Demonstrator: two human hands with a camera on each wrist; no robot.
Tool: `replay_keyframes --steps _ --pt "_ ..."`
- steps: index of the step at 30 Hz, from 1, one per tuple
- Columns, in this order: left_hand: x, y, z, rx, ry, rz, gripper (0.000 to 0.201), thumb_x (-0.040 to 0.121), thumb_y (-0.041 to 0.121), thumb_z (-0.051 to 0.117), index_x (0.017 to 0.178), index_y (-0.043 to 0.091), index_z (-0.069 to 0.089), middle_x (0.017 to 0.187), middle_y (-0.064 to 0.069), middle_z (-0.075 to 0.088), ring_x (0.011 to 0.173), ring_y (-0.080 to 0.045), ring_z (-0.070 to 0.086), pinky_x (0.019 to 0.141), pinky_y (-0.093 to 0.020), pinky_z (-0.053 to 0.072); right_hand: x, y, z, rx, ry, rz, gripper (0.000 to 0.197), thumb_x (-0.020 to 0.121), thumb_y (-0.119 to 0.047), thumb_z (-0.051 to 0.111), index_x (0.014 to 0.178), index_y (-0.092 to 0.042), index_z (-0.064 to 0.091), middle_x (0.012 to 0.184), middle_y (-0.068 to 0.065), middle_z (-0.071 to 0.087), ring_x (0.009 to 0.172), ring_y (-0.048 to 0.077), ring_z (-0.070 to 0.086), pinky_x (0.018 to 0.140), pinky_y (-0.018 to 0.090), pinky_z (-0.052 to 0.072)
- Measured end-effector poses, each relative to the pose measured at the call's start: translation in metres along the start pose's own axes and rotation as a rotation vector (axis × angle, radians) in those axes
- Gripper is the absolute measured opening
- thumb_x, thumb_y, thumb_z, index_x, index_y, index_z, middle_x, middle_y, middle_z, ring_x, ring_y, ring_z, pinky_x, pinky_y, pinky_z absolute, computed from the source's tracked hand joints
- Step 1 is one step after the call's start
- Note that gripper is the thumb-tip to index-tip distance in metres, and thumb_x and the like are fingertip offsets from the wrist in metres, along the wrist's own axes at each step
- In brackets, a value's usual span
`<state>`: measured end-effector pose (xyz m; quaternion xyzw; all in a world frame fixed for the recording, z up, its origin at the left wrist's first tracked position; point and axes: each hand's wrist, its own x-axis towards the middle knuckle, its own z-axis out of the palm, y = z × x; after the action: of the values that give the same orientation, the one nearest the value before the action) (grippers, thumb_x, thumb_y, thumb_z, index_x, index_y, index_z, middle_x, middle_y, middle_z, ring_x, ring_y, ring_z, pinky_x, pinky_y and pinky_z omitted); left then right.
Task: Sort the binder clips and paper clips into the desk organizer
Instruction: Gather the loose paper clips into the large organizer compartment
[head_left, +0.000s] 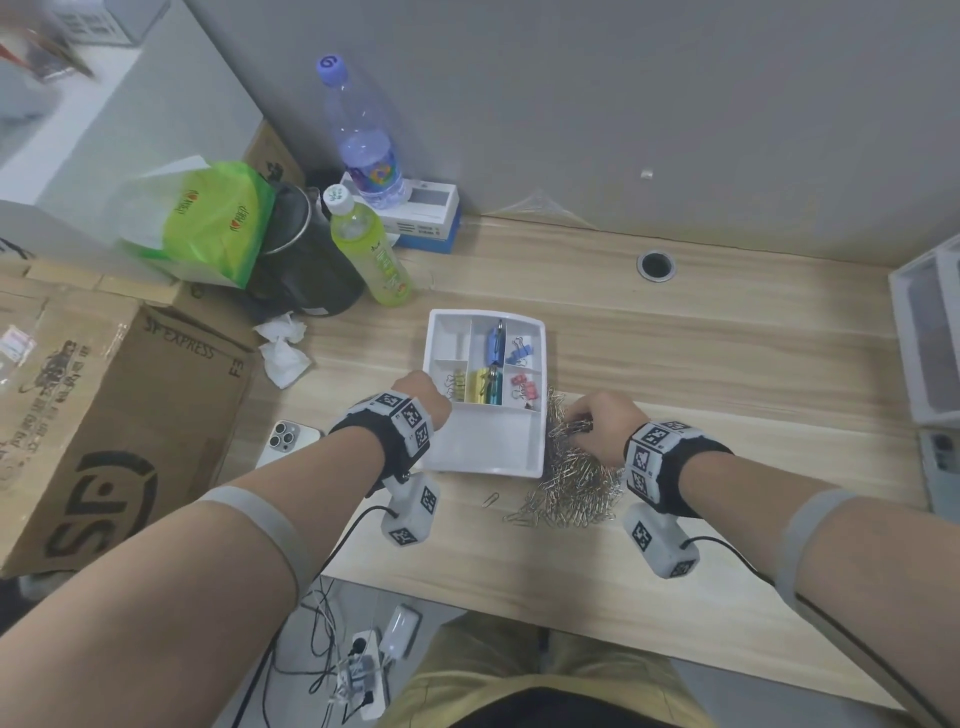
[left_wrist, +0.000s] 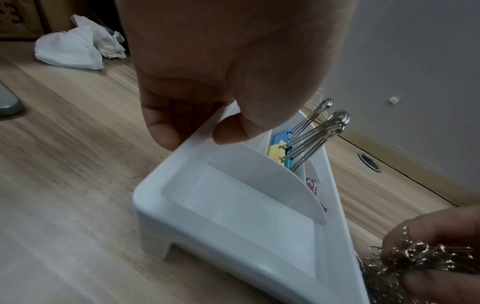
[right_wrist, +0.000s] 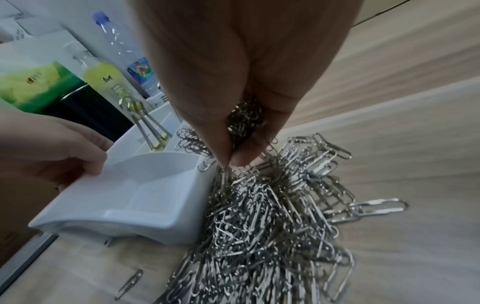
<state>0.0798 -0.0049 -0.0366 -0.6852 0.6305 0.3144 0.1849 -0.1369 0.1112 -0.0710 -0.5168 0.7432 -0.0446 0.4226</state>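
Note:
A white desk organizer (head_left: 457, 464) (left_wrist: 233, 246) (right_wrist: 145, 224) sits mid-desk. Coloured binder clips (head_left: 491, 385) (left_wrist: 279, 153) fill its back compartments; the wide front compartment is bare. My left hand (head_left: 422, 391) (left_wrist: 197, 131) pinches the organizer's left rim, thumb inside and a finger outside. A big heap of silver paper clips (head_left: 571, 493) (right_wrist: 259, 226) lies against the organizer's right side. My right hand (head_left: 597, 421) (right_wrist: 233, 156) grips a bunch of paper clips (left_wrist: 420, 257) just above the heap. One stray paper clip (head_left: 490, 500) (right_wrist: 129, 284) lies in front.
Left of the organizer lie crumpled tissue (head_left: 283, 345), a phone (head_left: 285, 441) and a cardboard box (head_left: 104, 415). Two bottles (head_left: 371, 249), a black pot and a green bag (head_left: 208, 218) stand behind. White drawers (head_left: 930, 338) sit at the right edge. A cable hole (head_left: 656, 265) is at the back.

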Motion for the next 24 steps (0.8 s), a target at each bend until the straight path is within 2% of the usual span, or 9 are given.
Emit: replay_keyframes --steps 1,4,9,13,15,18,20,22,24 --pt "0.000 0.000 0.000 -0.002 -0.005 -0.004 0.024 0.091 0.006 0.047 0.069 0.011 0.040 0.071 -0.004 0.048 0.073 -0.023 0.053 0.064 -0.029 0.043 -0.001 -0.002 -0.002 0.008 -0.001 -0.005 0.027 0.085 -0.018 0.072 0.112 -0.018 0.069 0.122 0.002 0.064 0.080 0.016 0.062 0.075 0.026 0.049" --pt "0.001 0.000 -0.001 -0.015 -0.020 -0.016 0.023 0.090 0.005 0.047 0.070 0.012 0.040 0.071 -0.004 0.049 0.067 -0.020 0.051 0.064 -0.029 0.044 0.000 -0.014 -0.002 0.012 0.008 -0.049 0.026 0.083 -0.020 0.073 0.109 -0.021 0.071 0.122 0.000 0.065 0.094 0.017 0.064 0.083 0.026 0.050" --pt "0.000 -0.001 -0.001 -0.023 -0.014 0.003 0.023 0.091 0.005 0.046 0.070 0.012 0.039 0.072 -0.003 0.047 0.070 -0.021 0.052 0.062 -0.028 0.042 0.007 -0.042 0.015 0.094 -0.040 -0.091 0.029 0.082 -0.016 0.073 0.111 -0.020 0.070 0.121 -0.005 0.061 0.093 0.017 0.066 0.084 0.028 0.055" --pt "0.002 -0.005 0.002 -0.033 -0.014 0.009 0.019 0.090 0.005 0.046 0.074 0.012 0.040 0.073 -0.003 0.047 0.066 -0.019 0.050 0.062 -0.029 0.043 0.011 -0.055 0.038 0.090 -0.064 -0.115 0.025 0.083 -0.015 0.071 0.107 -0.021 0.073 0.121 -0.001 0.068 0.110 0.016 0.062 0.097 0.025 0.048" --pt "0.003 -0.006 0.003 -0.035 -0.013 0.016 0.012 0.090 0.005 0.046 0.080 0.011 0.042 0.074 -0.003 0.048 0.062 -0.017 0.048 0.060 -0.028 0.042 0.011 -0.058 0.045 0.074 -0.078 -0.135 0.025 0.083 -0.014 0.070 0.106 -0.023 0.074 0.116 -0.004 0.070 0.107 0.015 0.064 0.095 0.023 0.047" --pt "0.003 -0.007 0.005 -0.015 0.006 0.021 0.005 0.089 0.005 0.045 0.093 0.008 0.045 0.074 -0.003 0.048 0.060 -0.015 0.047 0.051 -0.026 0.038 0.009 -0.061 0.049 0.090 -0.101 -0.177 0.028 0.081 -0.012 0.069 0.106 -0.025 0.075 0.110 -0.007 0.072 0.098 0.011 0.065 0.096 0.026 0.051" --pt "0.004 -0.008 0.005 -0.006 0.018 0.022 0.006 0.088 0.005 0.046 0.084 0.010 0.045 0.073 -0.002 0.047 0.059 -0.015 0.046 0.050 -0.025 0.038 0.007 -0.061 0.049 0.114 -0.118 -0.205 0.032 0.081 -0.011 0.068 0.108 -0.026 0.075 0.109 -0.008 0.072 0.096 0.008 0.065 0.095 0.025 0.051" --pt "0.004 -0.009 0.005 -0.009 0.020 0.026 0.020 0.087 0.005 0.046 0.072 0.014 0.039 0.072 -0.002 0.046 0.058 -0.015 0.044 0.052 -0.026 0.039 0.006 -0.061 0.047 0.143 -0.140 -0.225 0.036 0.082 -0.009 0.065 0.112 -0.027 0.073 0.113 -0.010 0.071 0.100 0.008 0.066 0.097 0.025 0.051" --pt "0.004 -0.010 0.004 -0.005 0.024 0.028 0.020 0.087 0.005 0.046 0.070 0.014 0.039 0.072 -0.003 0.048 0.057 -0.016 0.044 0.053 -0.027 0.039 0.004 -0.060 0.041 0.172 -0.110 -0.228 0.036 0.084 -0.010 0.062 0.111 -0.030 0.074 0.114 -0.011 0.070 0.097 0.007 0.066 0.095 0.028 0.053"
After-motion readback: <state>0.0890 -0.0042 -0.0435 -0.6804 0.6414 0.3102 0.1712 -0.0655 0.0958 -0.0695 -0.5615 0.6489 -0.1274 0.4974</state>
